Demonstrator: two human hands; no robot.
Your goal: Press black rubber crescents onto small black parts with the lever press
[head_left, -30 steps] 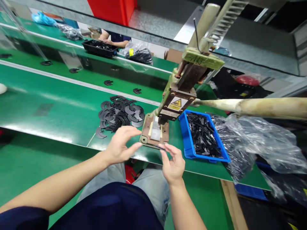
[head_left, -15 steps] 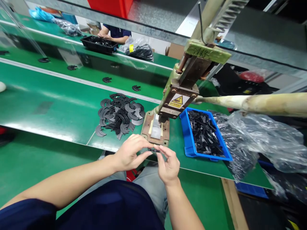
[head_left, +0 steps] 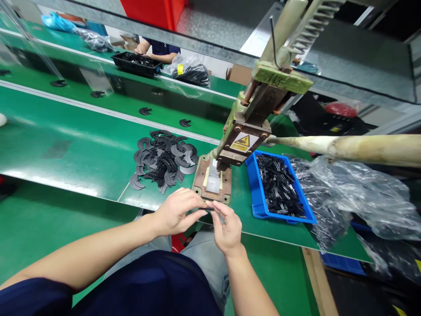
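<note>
A small, slim black plastic part point(head_left: 206, 209) is pinched between my two hands at the table's front edge. My left hand point(head_left: 179, 211) grips its left end with thumb and fingertips. At the other end, my right hand point(head_left: 227, 227) closes on it the same way; the fingers cover much of the part. Just beyond my fingertips stands a green hand press point(head_left: 243, 127) with a metal plate point(head_left: 214, 180) on its base. Left of the press lies a pile of curved dark-grey plastic pieces point(head_left: 164, 160). To its right, a blue bin point(head_left: 255, 193) holds many slim black parts.
The press's long lever point(head_left: 345, 147) reaches out to the right, above clear plastic bags point(head_left: 355, 188). Several curved black pieces point(head_left: 144, 111) lie spaced along the green strip behind. Across it, another person's hands point(head_left: 144, 52) are at a black tray point(head_left: 131, 66). A metal shelf point(head_left: 213, 35) hangs overhead.
Both hands have shifted slightly left with the black part, which now shows as a thin dark bar between my fingertips. The view has tilted a little; the pile, press and bin stand unchanged.
</note>
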